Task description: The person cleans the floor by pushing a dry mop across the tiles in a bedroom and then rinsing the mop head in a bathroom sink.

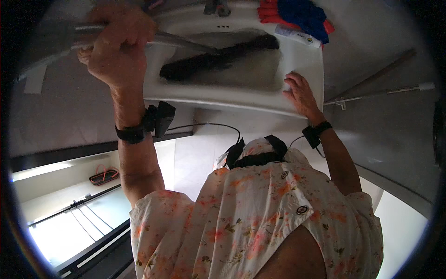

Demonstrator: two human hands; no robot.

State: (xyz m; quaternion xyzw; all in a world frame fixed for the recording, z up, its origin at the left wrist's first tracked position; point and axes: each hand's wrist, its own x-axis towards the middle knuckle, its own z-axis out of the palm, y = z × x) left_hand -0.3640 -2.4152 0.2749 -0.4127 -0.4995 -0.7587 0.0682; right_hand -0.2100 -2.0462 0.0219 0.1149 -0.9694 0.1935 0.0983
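My left hand (120,48), raised at the upper left, is closed around a grey metal pole (184,42). The pole runs down into a white washbasin (223,96) and ends at a long dark bristled head, which looks like a broom or floor brush (223,55). That head lies slantwise across the bowl. My right hand (299,91) rests on the basin's right rim with bent fingers and holds nothing. The far part of the pole is hidden behind my left hand.
A metal tap (223,8) stands at the basin's back. Red (268,12) and blue cloths (305,17) and a white tube (298,35) lie at its back right corner. Rods (376,94) lean on the right. A dark basket (104,177) sits at lower left.
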